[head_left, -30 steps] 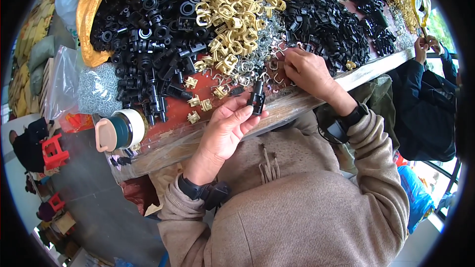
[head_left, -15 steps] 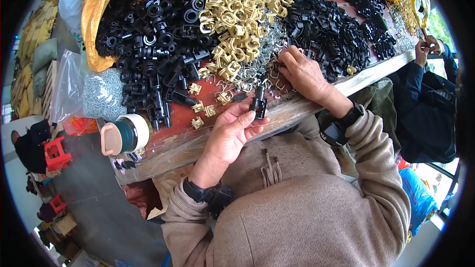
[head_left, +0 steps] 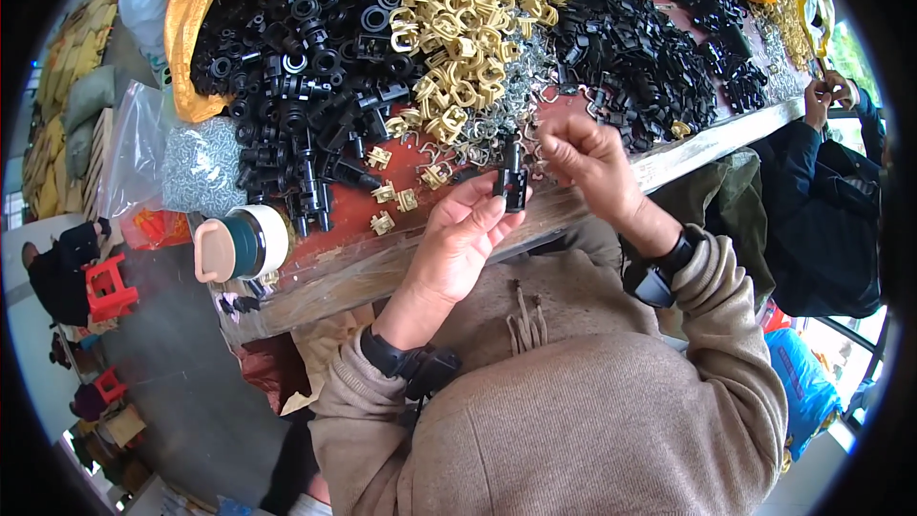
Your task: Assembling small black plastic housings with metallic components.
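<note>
the counter (head_left: 712, 137) spreads across the upper half of the view, its top red and its near edge bare, pale wood. a co-worker in dark clothes (head_left: 821, 210) is at its right end, both hands raised close together. an orange-yellow sack (head_left: 194, 38) gapes at the upper left, beside a heap of black round fittings (head_left: 310, 86). right of that heap comes a pile of cream clips (head_left: 478, 29), then a pile of small black parts (head_left: 640, 53), with silvery metal bits (head_left: 527, 76) scattered between the two. a clear bag of screws (head_left: 202, 167) sits at the left edge, and just below it is a mug (head_left: 248, 244) in white, dark green and beige.

the left hand (head_left: 461, 244) is palm up past the near edge, pinching a black piece (head_left: 513, 188) between thumb and fingers; the piece points away from the body, its narrow end toward the metal bits. the right hand (head_left: 600, 175) is just right of it, apart from it, fingers curled and thumb close against them; whether anything is inside cannot be told. a few loose cream clips (head_left: 407, 200) lie on the red surface left of the black piece.
</note>
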